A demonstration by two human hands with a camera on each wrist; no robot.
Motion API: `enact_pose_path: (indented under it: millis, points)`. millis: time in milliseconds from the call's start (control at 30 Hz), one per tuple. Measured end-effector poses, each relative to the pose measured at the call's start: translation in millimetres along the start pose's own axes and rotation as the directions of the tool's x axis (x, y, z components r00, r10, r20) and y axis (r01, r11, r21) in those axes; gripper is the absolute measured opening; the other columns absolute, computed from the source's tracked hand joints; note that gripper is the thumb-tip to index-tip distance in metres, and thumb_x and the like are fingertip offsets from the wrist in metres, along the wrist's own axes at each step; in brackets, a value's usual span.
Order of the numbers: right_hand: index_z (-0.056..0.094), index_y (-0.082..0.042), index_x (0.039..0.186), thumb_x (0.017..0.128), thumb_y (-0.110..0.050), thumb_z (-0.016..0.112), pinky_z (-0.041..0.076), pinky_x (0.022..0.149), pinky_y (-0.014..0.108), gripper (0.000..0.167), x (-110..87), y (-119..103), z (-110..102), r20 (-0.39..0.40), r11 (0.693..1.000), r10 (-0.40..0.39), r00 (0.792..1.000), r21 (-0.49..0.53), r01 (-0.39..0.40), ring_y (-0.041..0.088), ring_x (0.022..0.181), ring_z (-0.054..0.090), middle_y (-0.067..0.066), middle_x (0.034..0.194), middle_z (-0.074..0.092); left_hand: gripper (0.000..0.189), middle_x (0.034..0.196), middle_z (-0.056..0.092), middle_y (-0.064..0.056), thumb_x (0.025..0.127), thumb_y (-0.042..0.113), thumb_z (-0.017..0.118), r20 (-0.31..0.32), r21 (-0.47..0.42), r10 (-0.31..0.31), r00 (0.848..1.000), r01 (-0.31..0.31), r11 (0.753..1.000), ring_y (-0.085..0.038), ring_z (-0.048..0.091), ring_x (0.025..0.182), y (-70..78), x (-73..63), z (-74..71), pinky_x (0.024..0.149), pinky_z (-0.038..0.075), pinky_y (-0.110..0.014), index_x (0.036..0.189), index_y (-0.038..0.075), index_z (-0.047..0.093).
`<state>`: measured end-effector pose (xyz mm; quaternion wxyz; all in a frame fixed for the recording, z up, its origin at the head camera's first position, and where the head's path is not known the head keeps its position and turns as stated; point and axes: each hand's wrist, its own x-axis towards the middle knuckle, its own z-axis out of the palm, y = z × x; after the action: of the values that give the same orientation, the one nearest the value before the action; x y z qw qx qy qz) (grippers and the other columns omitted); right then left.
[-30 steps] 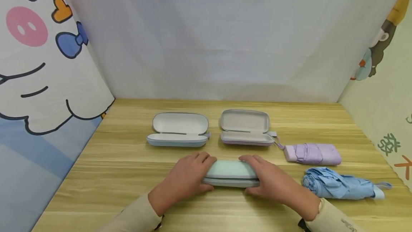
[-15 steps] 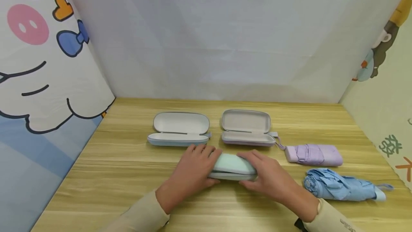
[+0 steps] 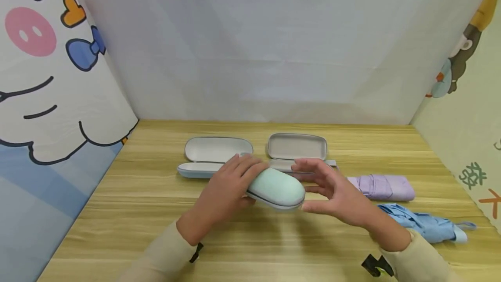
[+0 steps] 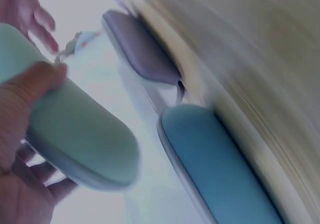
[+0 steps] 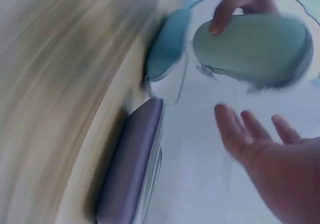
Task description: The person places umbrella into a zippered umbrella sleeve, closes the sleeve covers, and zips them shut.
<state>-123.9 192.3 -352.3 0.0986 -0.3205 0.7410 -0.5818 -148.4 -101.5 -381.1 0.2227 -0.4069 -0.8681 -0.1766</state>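
Observation:
A mint-green glasses case (image 3: 278,187) is held above the table by my left hand (image 3: 230,191). Thumb and fingers wrap its left end, and the case slants with its right end toward me. In the left wrist view the thumb lies across the underside of the case (image 4: 87,129), with the fingers on the opposite side. My right hand (image 3: 338,195) holds nothing; its spread fingers are near the right end of the case. The right wrist view shows a gap between those fingertips and the case (image 5: 255,48).
Behind the hands, a blue glasses case (image 3: 199,171) and a mauve one (image 3: 297,146) stand with lids raised. To the right lie a folded purple umbrella (image 3: 387,187) and a folded blue umbrella (image 3: 430,225). A white cloth (image 3: 254,55) hangs behind the table.
Both hands gripped the mint-green case near the table. Now it is lifted and turned, its right end toward me; the right hand has let go and moved off to the right.

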Motion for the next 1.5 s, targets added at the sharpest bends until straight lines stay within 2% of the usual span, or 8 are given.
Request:
enact_pose_path:
  millis: [133,267,433,667,933,1167,1333,1500]
  points:
    - [0.040,0.005,0.150,0.101,0.005,0.060,0.052,0.102,0.040,0.053,1.4,-5,-1,0.065,0.975,-0.016,0.998,0.220,0.001,0.031,0.131,0.058,0.026,0.147,0.049,0.097,0.146,0.054,-0.006,0.060,0.003,0.100,-0.060,-0.185,0.037,0.997,-0.048,0.982,-0.030,0.045,0.144,-11.2,-1.0,-6.0,0.121,0.027,-0.050,0.144,0.014,0.053]
    - [0.053,0.009,0.138,0.101,0.005,0.060,0.055,0.097,0.043,0.038,6.1,-11,9,0.045,0.966,-0.016,0.999,0.257,0.004,0.035,0.119,0.065,0.023,0.135,0.060,0.095,0.149,0.052,-0.006,0.064,-0.002,0.097,-0.095,-0.280,0.092,0.991,-0.115,0.953,-0.031,0.041,0.147,-16.6,-1.3,-11.0,0.122,0.024,-0.053,0.144,0.015,0.049]
    - [0.059,0.007,0.129,0.099,0.004,0.065,0.058,0.091,0.041,0.031,9.7,-13,21,0.029,0.955,-0.003,1.000,0.297,-0.005,0.030,0.110,0.070,0.018,0.125,0.065,0.091,0.152,0.049,-0.007,0.069,-0.001,0.095,-0.112,-0.329,0.140,0.984,-0.169,0.929,-0.034,0.041,0.146,-18.6,0.2,-14.2,0.121,0.025,-0.055,0.143,0.016,0.045]
    - [0.062,-0.002,0.114,0.095,0.007,0.069,0.060,0.085,0.035,0.023,10.6,-10,33,0.000,0.900,-0.019,1.000,0.435,0.017,0.020,0.100,0.071,0.009,0.111,0.067,0.093,0.150,0.051,-0.006,0.067,-0.003,0.096,-0.135,-0.289,0.128,0.983,-0.163,0.943,-0.035,0.045,0.143,-21.0,0.7,-16.1,0.120,0.028,-0.053,0.145,0.016,0.047]
    - [0.067,-0.005,0.107,0.100,0.003,0.063,0.059,0.076,0.029,0.011,14.5,-7,38,-0.078,0.908,0.033,0.996,0.418,0.003,0.011,0.083,0.067,0.004,0.096,0.069,0.094,0.146,0.054,-0.005,0.063,-0.016,0.090,-0.149,-0.221,0.111,0.983,-0.142,0.965,-0.030,0.047,0.141,-25.1,0.5,-22.0,0.118,0.034,-0.051,0.144,0.014,0.052]
    - [0.067,-0.007,0.105,0.105,-0.002,0.058,0.058,0.083,0.028,0.011,17.7,-3,32,-0.063,0.899,0.111,0.992,0.431,-0.073,0.011,0.087,0.065,0.002,0.096,0.068,0.096,0.147,0.053,-0.007,0.067,0.006,0.098,-0.103,-0.217,0.099,0.990,-0.120,0.969,-0.029,0.049,0.139,-22.6,1.5,-22.2,0.114,0.040,-0.049,0.146,0.021,0.045]
    - [0.069,-0.007,0.105,0.105,0.002,0.054,0.058,0.082,0.027,0.018,20.5,-3,27,-0.071,0.861,0.069,0.995,0.508,-0.023,0.011,0.087,0.067,0.002,0.095,0.070,0.101,0.148,0.052,-0.008,0.069,0.009,0.098,-0.091,-0.174,0.094,0.991,-0.109,0.979,-0.030,0.051,0.136,-21.8,1.7,-21.2,0.111,0.043,-0.049,0.150,0.023,0.039]
    - [0.072,-0.006,0.104,0.103,0.005,0.056,0.058,0.081,0.027,0.020,19.6,-9,22,-0.109,0.856,0.042,0.993,0.517,0.020,0.011,0.086,0.068,0.004,0.098,0.072,0.101,0.146,0.053,-0.010,0.072,0.012,0.096,-0.091,-0.094,0.089,0.992,-0.097,0.991,-0.031,0.055,0.131,-25.0,2.8,-22.6,0.108,0.046,-0.048,0.153,0.025,0.038]
